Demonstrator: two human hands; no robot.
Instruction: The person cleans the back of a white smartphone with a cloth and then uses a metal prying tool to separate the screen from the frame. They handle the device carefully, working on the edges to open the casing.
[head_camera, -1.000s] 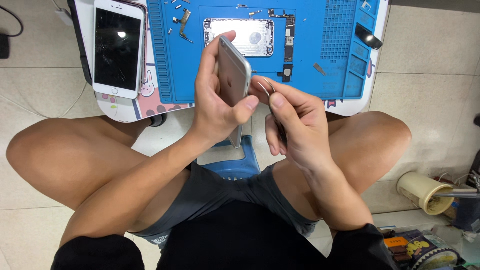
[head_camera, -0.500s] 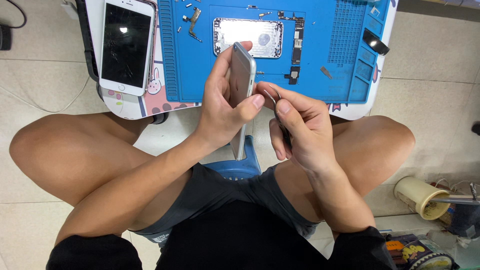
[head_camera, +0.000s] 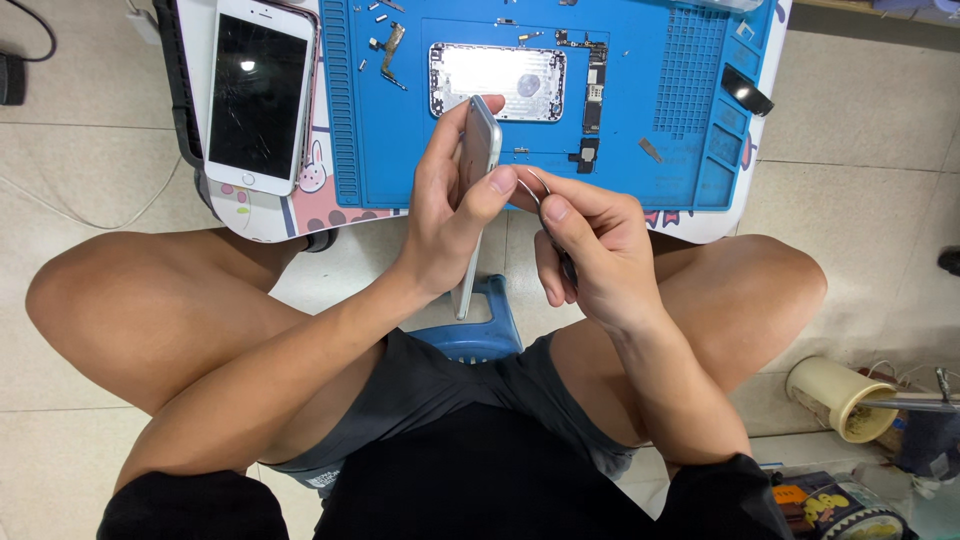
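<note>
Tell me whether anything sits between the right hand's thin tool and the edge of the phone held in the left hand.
Nothing visible does. The left hand holds the silver phone on edge, and the right hand brings the thin tool straight toward its side, close to the left thumb. Whether the tip touches cannot be told.

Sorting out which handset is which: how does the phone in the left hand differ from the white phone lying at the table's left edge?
The phone in the left hand is held edge-on, nearly upright, above the lap; the white phone lies flat, screen up. The held phone shows only its silver side and back; the white phone shows a dark, cracked-looking screen. The left hand grips the held one while the right hand works at its edge; nothing touches the white one. Both look like slim, similar-sized handsets.
</note>
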